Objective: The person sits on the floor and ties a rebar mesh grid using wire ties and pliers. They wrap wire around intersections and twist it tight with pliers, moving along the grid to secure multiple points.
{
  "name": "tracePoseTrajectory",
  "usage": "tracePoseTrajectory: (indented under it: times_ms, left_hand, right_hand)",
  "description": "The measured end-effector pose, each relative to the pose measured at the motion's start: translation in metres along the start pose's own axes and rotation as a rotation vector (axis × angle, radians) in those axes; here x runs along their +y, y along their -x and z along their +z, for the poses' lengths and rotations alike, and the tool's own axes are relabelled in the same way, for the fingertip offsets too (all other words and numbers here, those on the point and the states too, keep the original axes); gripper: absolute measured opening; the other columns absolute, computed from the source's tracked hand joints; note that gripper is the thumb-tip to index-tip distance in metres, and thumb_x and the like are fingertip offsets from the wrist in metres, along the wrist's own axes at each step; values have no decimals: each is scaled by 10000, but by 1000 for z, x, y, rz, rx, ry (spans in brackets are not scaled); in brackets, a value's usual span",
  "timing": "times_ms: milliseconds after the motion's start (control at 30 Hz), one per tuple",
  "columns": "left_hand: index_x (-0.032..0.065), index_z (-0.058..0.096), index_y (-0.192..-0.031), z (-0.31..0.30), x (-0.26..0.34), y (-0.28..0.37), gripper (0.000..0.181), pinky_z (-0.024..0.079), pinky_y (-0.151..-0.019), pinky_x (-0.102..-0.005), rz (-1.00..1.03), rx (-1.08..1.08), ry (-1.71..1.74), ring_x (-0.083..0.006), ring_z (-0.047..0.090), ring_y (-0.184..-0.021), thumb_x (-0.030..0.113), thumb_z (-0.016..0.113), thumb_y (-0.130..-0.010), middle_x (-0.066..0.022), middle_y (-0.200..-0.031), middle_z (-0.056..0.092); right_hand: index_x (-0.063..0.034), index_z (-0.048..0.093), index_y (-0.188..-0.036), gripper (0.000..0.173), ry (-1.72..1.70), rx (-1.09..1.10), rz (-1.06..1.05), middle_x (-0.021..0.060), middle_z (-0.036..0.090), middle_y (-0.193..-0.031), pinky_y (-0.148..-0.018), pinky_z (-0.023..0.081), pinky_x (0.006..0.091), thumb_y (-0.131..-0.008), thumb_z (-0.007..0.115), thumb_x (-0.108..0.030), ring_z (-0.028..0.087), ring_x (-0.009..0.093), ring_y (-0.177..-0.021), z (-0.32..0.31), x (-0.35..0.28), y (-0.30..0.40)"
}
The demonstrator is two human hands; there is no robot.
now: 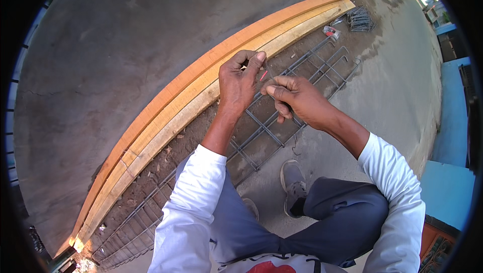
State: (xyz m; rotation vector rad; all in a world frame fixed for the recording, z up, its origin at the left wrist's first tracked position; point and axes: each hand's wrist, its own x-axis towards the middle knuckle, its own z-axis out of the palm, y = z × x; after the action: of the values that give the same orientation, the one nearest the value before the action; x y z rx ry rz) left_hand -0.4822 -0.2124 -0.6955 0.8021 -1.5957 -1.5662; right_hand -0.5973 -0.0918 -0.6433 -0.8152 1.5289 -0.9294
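Observation:
My left hand is raised, with thumb and forefinger pinched on one end of a thin strand, likely tie wire. Lower and to the right, my right hand grips the strand's other end between thumb and fingers. A small pink-red strip shows between the hands; whether it is held or lies beyond them I cannot tell. Beneath the hands a long rebar cage of tied steel bars and stirrups lies along the ground, its hooked bar ends at the upper right.
Long timber boards lean along the base of a grey plastered wall. A pile of bent steel stirrups and a clear plastic bag with red contents lie at the cage's far end. My shoe rests on the concrete floor beside the cage.

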Motion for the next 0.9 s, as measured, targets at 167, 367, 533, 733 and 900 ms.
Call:
tracePoseTrajectory:
  times_ms: [167,367,533,733,900]
  left_hand:
    - [-3,668,-915,37,-12,6,268,484,-550,-269,-289,-66,489,-131,591,-636,252,691,-992,-85,-794,678]
    - [3,666,-957,59,-50,16,246,497,-505,-266,-431,-106,561,-142,605,-615,245,686,-995,-86,-791,666]
    - [-31,723,-992,20,-78,15,327,566,-659,-329,-563,-567,-231,-192,701,-774,294,713,-961,-159,-925,731]
    - [33,762,-1051,-27,-168,34,263,552,-862,-444,-297,-694,-958,-349,711,-1023,249,682,-923,-195,-1110,736]
    - [82,746,-1125,-16,-196,49,265,436,-1035,-507,-162,-771,-1046,-338,654,-1159,148,596,-917,-166,-1168,722]
  right_hand:
    - [-35,658,-1148,326,84,162,11,-29,393,-570,-511,417,291,-1082,489,-306,401,75,-498,-9,16,37]
    - [-45,639,-1227,328,-160,210,89,-35,398,-583,-478,376,290,-1096,466,-290,373,78,-482,-22,59,44]
    - [-43,652,-1255,310,87,213,252,-16,453,-646,-476,387,303,-1068,505,-242,405,96,-501,-44,100,35]
    - [-86,711,-1221,301,643,46,388,175,728,-1022,-772,540,400,-1005,575,-244,694,319,-865,-41,219,8]
    - [-121,734,-1192,286,644,56,247,185,719,-1130,-924,506,421,-977,597,-251,662,383,-1083,-28,293,-28]
